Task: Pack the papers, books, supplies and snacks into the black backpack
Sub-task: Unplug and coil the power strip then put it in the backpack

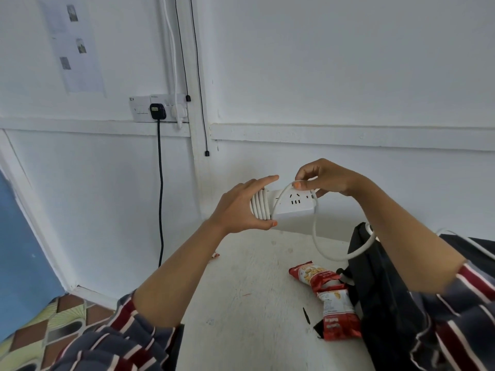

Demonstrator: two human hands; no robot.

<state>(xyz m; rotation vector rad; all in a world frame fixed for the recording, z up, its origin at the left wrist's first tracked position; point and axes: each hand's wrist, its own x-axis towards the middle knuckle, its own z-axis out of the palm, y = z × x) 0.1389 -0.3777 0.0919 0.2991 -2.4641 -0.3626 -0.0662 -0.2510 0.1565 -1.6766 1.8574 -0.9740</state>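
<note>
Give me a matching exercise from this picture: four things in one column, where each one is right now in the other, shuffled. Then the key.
Things:
1. power strip
2. white cable
3. snack packets
4. black plug

Places:
A. pinched by the right hand
B. in the wall socket
C. gripped by the left hand
D. lying on the table beside the black backpack

Pairs: 1-C, 2-A, 3-D, 4-B.
</note>
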